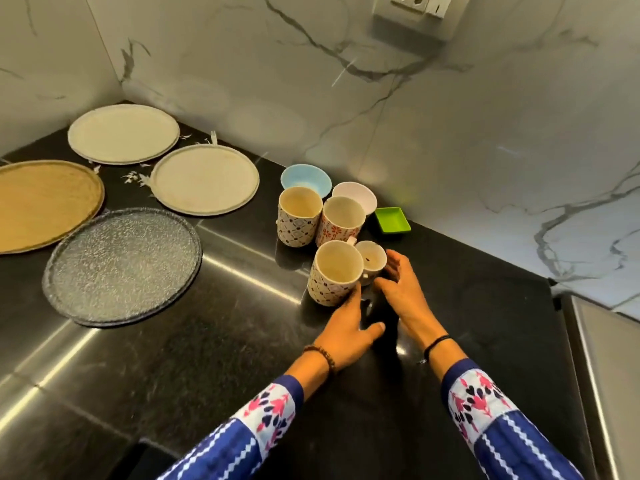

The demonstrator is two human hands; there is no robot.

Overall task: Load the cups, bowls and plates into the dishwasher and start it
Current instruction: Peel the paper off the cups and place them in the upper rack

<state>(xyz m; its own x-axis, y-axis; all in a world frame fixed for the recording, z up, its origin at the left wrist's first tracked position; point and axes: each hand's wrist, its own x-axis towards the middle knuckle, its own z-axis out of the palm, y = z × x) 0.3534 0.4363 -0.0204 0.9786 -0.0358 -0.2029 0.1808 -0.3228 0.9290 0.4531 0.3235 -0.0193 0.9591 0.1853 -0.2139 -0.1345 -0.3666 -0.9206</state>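
Observation:
Several mugs stand grouped on the black countertop (194,358). My left hand (346,327) is spread, its fingertips touching the base of the nearest blue-patterned mug (334,271). My right hand (401,289) curves around a small white cup (372,259) beside that mug, fingers behind it and thumb in front, without a firm grip. Behind stand another blue-patterned mug (298,216) and a red-patterned mug (341,220). A blue bowl (304,176), a white bowl (358,194) and a green square dish (393,220) sit by the wall. To the left lie two cream plates (123,133) (206,178), a tan plate (41,202) and a textured glass plate (121,266).
Marble walls close the corner behind and to the right of the dishes. A wall socket (412,1) hangs above. A steel surface (606,341) borders the counter at the right edge. Bare black counter stretches toward me in front of the plates.

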